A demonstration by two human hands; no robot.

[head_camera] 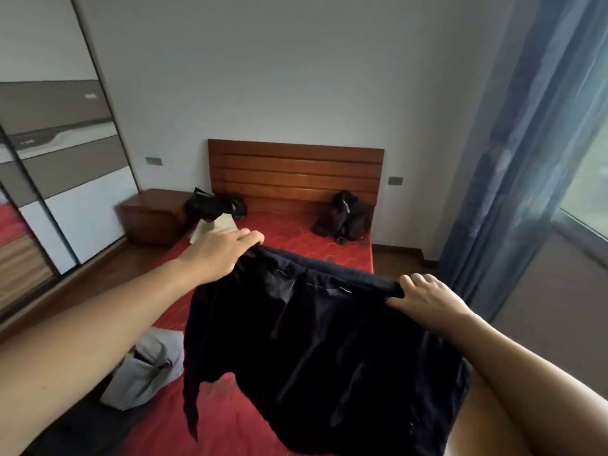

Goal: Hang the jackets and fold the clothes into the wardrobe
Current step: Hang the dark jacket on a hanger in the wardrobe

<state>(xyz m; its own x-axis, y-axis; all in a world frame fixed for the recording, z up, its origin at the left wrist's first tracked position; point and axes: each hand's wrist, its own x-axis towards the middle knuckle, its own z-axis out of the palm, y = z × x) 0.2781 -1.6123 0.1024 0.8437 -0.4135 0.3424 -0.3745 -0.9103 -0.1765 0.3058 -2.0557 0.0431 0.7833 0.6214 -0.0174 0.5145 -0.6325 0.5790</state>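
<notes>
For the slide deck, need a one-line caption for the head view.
Both hands, left hand and right hand, hold a dark garment stretched by its top edge above the red bed.

Both your forearms are bare and reach forward, raised. Your left hand (227, 250) is extended further, palm down, fingers pinched closed on a held edge. Your right hand (427, 297) sits nearer and lower, fingers curled, thumb underneath, likewise gripping.

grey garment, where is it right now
In the head view, the grey garment lies crumpled on the bed's left edge, low in frame, under the left forearm and just left of the held dark garment.
</notes>
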